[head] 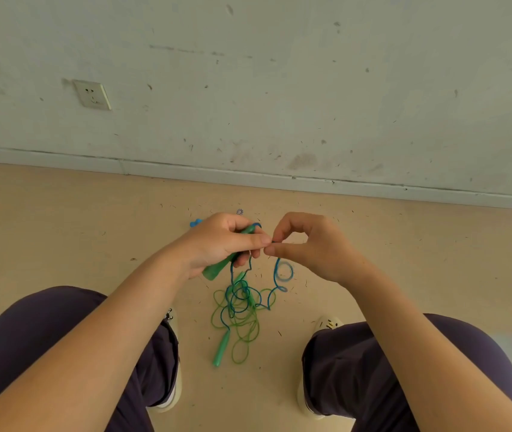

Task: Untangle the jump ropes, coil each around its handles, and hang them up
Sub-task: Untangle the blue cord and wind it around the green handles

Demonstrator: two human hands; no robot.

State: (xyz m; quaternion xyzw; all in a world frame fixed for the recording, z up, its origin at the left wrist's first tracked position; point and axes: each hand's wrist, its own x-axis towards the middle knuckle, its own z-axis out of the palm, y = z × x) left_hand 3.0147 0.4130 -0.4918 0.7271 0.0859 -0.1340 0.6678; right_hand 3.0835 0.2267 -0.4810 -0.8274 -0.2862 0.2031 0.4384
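My left hand (pixel 222 241) grips a green jump-rope handle (pixel 215 269), whose lower end sticks out below my palm. My right hand (pixel 307 244) pinches a thin blue rope strand right beside my left thumb tip. From both hands the blue rope (pixel 282 272) hangs in loops down into a tangle with the green rope (pixel 242 322) on the floor between my feet. A second green handle (pixel 222 349) lies on the floor at the tangle's lower edge. A blue handle (pixel 195 222) peeks out behind my left hand, mostly hidden.
I sit with knees apart in dark trousers, pale shoes (pixel 326 324) on a tan floor littered with small debris. A marked white wall with a socket (pixel 92 94) and a skirting board stands close ahead. A small striped object (pixel 239 211) lies beyond my hands.
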